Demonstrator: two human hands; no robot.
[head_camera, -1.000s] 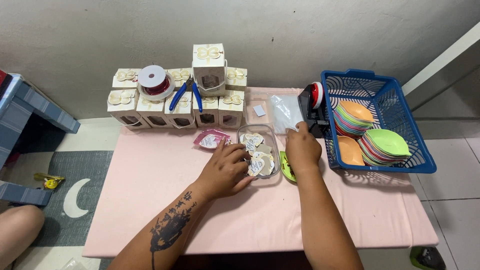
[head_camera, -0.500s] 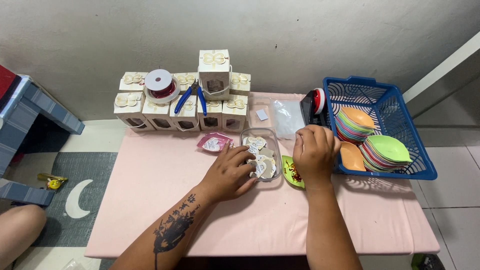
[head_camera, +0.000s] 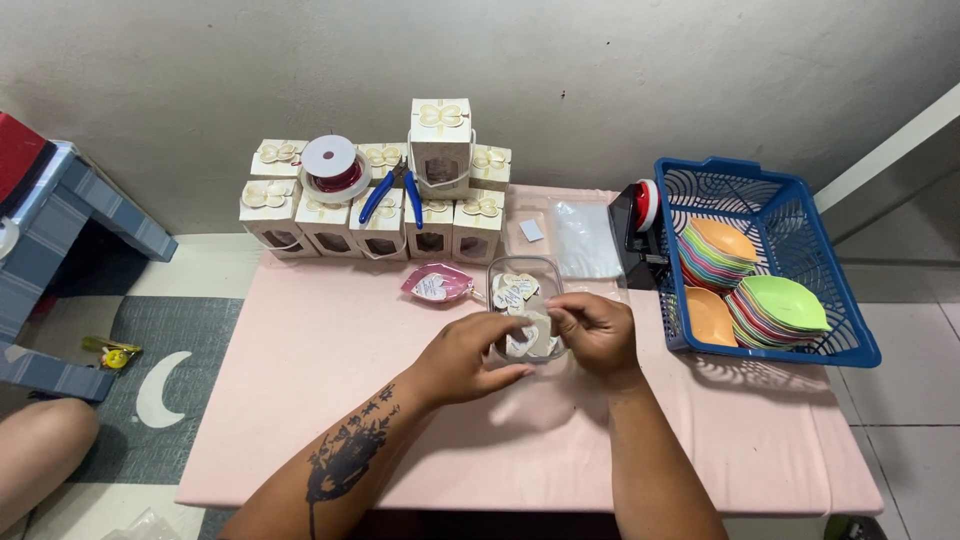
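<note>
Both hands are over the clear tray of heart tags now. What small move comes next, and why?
Probably lift one heart tag clear of the clear tray. The left hand and right hand meet over the pile with fingertips pinching at a tag, so separating a single one seems the natural step.

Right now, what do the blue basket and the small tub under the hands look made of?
Blue basket: moulded plastic, slightly glossy, with open lattice walls. Small tub: clear plastic by the look, since the heart-shaped tags show through its wall.
</note>
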